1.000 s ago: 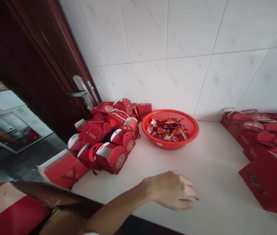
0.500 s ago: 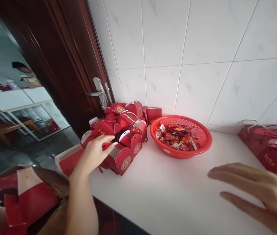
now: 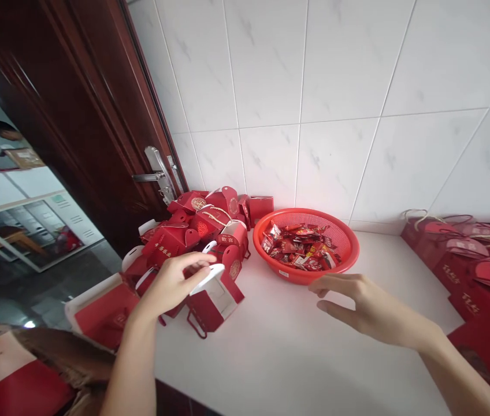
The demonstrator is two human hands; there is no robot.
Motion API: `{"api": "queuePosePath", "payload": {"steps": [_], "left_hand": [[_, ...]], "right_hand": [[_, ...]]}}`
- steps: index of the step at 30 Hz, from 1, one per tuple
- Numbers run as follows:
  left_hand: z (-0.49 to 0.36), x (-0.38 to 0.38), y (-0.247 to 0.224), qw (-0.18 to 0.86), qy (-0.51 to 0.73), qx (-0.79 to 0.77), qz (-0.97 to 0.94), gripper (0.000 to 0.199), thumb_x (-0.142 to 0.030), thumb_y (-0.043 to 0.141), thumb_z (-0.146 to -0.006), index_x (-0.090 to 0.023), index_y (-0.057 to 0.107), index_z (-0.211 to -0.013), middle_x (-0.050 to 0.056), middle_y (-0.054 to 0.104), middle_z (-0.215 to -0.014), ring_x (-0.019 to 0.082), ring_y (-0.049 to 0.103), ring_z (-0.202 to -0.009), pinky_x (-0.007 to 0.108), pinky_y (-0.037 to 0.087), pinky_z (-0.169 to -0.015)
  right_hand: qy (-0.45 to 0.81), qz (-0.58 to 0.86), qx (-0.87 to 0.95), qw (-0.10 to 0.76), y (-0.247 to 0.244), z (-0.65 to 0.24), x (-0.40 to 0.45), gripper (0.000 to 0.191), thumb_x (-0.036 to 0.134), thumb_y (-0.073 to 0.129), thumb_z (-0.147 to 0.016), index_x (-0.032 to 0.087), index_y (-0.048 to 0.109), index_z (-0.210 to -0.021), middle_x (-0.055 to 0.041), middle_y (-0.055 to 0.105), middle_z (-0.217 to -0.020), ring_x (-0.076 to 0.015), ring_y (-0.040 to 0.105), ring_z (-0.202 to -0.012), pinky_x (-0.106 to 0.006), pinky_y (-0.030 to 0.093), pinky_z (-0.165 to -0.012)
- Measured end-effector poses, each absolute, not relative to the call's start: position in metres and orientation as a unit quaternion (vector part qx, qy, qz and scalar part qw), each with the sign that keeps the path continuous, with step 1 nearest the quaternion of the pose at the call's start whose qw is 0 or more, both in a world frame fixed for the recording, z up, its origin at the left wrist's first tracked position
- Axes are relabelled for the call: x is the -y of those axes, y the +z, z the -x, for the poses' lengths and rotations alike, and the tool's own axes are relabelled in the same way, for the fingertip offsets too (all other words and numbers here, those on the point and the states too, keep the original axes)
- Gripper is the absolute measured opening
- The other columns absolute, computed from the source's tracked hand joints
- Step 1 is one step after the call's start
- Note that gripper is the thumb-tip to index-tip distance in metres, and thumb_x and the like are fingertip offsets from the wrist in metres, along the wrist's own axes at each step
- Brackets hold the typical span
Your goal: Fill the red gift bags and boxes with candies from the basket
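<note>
My left hand [image 3: 179, 283] pinches the white-lined flap of an open red box [image 3: 216, 300], which is tilted on the white table [image 3: 271, 346] with a red cord hanging from it. Several more red boxes [image 3: 171, 242] are heaped behind and beside it. My right hand [image 3: 353, 303] hovers over the table with thumb and fingers apart, holding nothing, just in front of a red plastic basket [image 3: 349, 254]. Red-wrapped packets [image 3: 301, 245] lie inside the basket.
Red bags [image 3: 457, 271] with cord handles and boxes stand at the right. A carton of red boxes [image 3: 23, 381] is at lower left. Beyond the wooden door [image 3: 80, 115], a person [image 3: 8, 133] is near white cabinets. The tiled wall [image 3: 271, 69] rises behind.
The box at my left hand has been tipped and moved toward me. My right hand has moved left toward the basket. The view has turned right.
</note>
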State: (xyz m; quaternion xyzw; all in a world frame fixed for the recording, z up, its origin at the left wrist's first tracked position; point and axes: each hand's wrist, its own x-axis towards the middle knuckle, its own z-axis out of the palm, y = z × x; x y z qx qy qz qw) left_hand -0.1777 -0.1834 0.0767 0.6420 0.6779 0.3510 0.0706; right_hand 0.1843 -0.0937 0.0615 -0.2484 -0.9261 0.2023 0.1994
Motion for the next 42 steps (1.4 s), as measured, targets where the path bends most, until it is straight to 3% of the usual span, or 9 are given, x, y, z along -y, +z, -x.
{"api": "queuePosePath", "payload": {"steps": [4, 9, 18, 23, 26, 30, 34, 37, 42], "left_hand": [[0.135, 0.163, 0.083, 0.084, 0.344, -0.575, -0.738, 0.020, -0.033, 0.058, -0.089, -0.021, 0.075, -0.094, 0.003, 0.077, -0.094, 0.019, 0.070, -0.086, 0.027, 0.055, -0.080], [0.088, 0.130, 0.069, 0.131, 0.345, -0.479, -0.796, 0.018, -0.019, 0.056, -0.091, -0.021, 0.074, -0.092, 0.003, 0.074, -0.091, 0.015, 0.069, -0.084, 0.024, 0.053, -0.077], [0.071, 0.094, 0.038, 0.188, 0.298, -0.476, -0.806, 0.023, -0.011, 0.051, -0.088, -0.019, 0.072, -0.086, 0.004, 0.071, -0.090, 0.016, 0.066, -0.080, 0.027, 0.051, -0.075], [0.079, 0.085, 0.048, 0.241, 0.322, -0.436, -0.806, 0.017, -0.021, 0.056, -0.088, -0.019, 0.072, -0.084, 0.007, 0.071, -0.101, 0.019, 0.066, -0.096, 0.032, 0.051, -0.090], [0.083, 0.062, 0.052, 0.244, 0.327, -0.460, -0.789, 0.016, -0.023, 0.056, -0.086, -0.018, 0.072, -0.087, 0.007, 0.073, -0.100, 0.020, 0.066, -0.095, 0.032, 0.052, -0.087], [0.080, 0.017, 0.051, 0.203, 0.197, -0.507, -0.814, 0.022, -0.015, 0.055, -0.085, -0.017, 0.073, -0.098, 0.008, 0.074, -0.102, 0.021, 0.067, -0.094, 0.030, 0.051, -0.084], [0.071, -0.027, 0.040, 0.161, 0.019, -0.578, -0.800, 0.044, -0.006, 0.066, -0.068, -0.019, 0.072, -0.110, 0.011, 0.072, -0.112, 0.028, 0.066, -0.103, 0.034, 0.050, -0.087], [0.066, -0.048, 0.028, 0.171, -0.007, -0.596, -0.785, 0.057, -0.007, 0.073, -0.057, -0.021, 0.071, -0.112, 0.011, 0.070, -0.120, 0.032, 0.067, -0.104, 0.034, 0.051, -0.083], [0.071, -0.059, 0.012, 0.181, 0.001, -0.587, -0.789, 0.058, -0.017, 0.075, -0.058, -0.022, 0.069, -0.115, 0.011, 0.066, -0.127, 0.032, 0.060, -0.117, 0.034, 0.048, -0.092]], "right_hand": [[0.246, 0.231, 0.914, 0.224, 0.056, -0.169, 0.093, 0.036, 0.036, 0.055, -0.097, 0.021, 0.059, -0.129, -0.0084, 0.072, -0.104, -0.0205, 0.070, -0.089, -0.035, 0.056, -0.081], [0.246, 0.182, 0.925, 0.227, 0.049, -0.154, 0.094, 0.045, 0.042, 0.055, -0.097, 0.028, 0.052, -0.140, -0.0116, 0.060, -0.127, -0.0198, 0.067, -0.096, -0.035, 0.056, -0.083], [0.191, 0.220, 0.944, 0.157, 0.042, -0.159, 0.092, 0.029, 0.043, 0.053, -0.098, 0.027, 0.070, -0.113, -0.0094, 0.052, -0.139, -0.0112, 0.063, -0.066, -0.031, 0.055, -0.067], [0.206, 0.211, 0.936, 0.194, 0.041, -0.157, 0.086, 0.034, 0.044, 0.052, -0.098, 0.028, 0.065, -0.124, -0.0095, 0.056, -0.136, -0.0193, 0.069, -0.092, -0.034, 0.057, -0.080], [0.197, 0.249, 0.913, 0.256, 0.036, -0.158, 0.074, 0.035, 0.040, 0.051, -0.098, 0.026, 0.062, -0.129, -0.0117, 0.057, -0.136, -0.0249, 0.063, -0.113, -0.040, 0.055, -0.092], [0.199, 0.308, 0.880, 0.301, 0.022, -0.159, 0.051, 0.030, 0.035, 0.050, -0.097, 0.021, 0.065, -0.120, -0.0131, 0.061, -0.130, -0.0252, 0.062, -0.115, -0.041, 0.054, -0.092], [0.229, 0.347, 0.846, 0.334, 0.008, -0.159, 0.031, 0.031, 0.034, 0.051, -0.093, 0.019, 0.063, -0.118, -0.0118, 0.068, -0.113, -0.0217, 0.069, -0.093, -0.038, 0.056, -0.083], [0.246, 0.387, 0.822, 0.338, 0.005, -0.161, 0.024, 0.035, 0.035, 0.053, -0.090, 0.018, 0.061, -0.120, -0.0083, 0.072, -0.096, -0.0200, 0.070, -0.078, -0.037, 0.056, -0.078], [0.278, 0.403, 0.807, 0.330, 0.011, -0.159, 0.026, 0.037, 0.033, 0.055, -0.086, 0.019, 0.061, -0.120, -0.0047, 0.072, -0.084, -0.0204, 0.070, -0.073, -0.034, 0.055, -0.070]]}}
